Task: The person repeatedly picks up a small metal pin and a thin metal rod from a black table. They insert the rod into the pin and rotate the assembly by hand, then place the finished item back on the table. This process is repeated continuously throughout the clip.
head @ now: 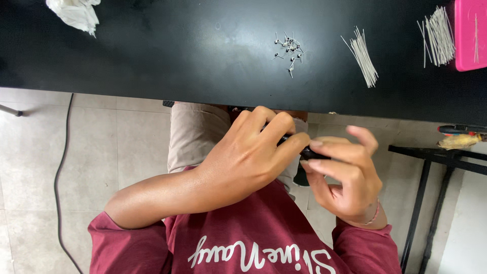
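Dark red shirt [264, 243] at the bottom middle, left hand [248, 157] and right hand [345, 177] both pinching a small black object [308, 152] just right of centre, black table [177, 56] above, little metal pins [290, 50], thin white sticks [363, 55], pink plastic tray [471, 33] upper right, crumpled white cloth [76, 12] upper left.

The small dark object [308, 152] is mostly covered by the fingers of both hands, so its kind cannot be told. The pink tray [471, 35] and white cloth [76, 14] are cut off by the edges.
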